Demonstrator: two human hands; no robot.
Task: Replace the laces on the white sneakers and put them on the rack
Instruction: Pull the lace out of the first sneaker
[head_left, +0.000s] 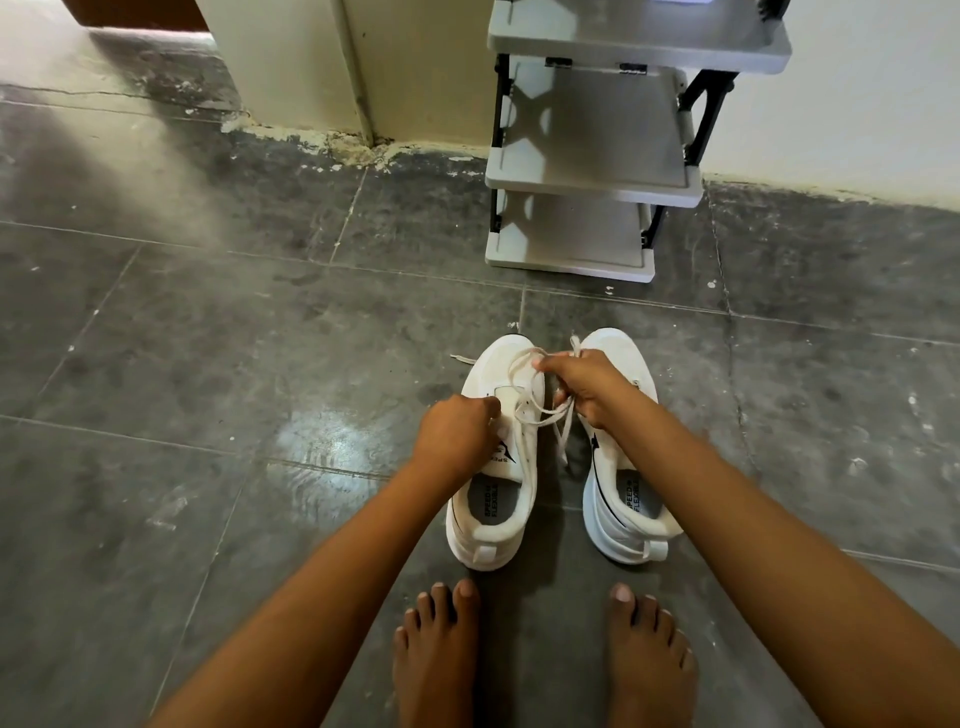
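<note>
Two white sneakers (618, 467) side by side on dark floor tiles (208, 364), near a grey shoe rack (592, 176) with bare shelves. Right hand (587, 387) gripping loose lace (524, 384); left hand (457, 431) curled against left sneaker's tongue.

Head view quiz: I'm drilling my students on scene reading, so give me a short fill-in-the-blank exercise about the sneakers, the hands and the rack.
1. The right hand grips a bunch of white ____ above the sneakers.
2. The left hand rests on the ____ sneaker of the pair.
3. Both white sneakers stand on the ____, not on the shoe rack.
4. The person's feet are ____.

Missing words: lace; left; floor; bare
</note>
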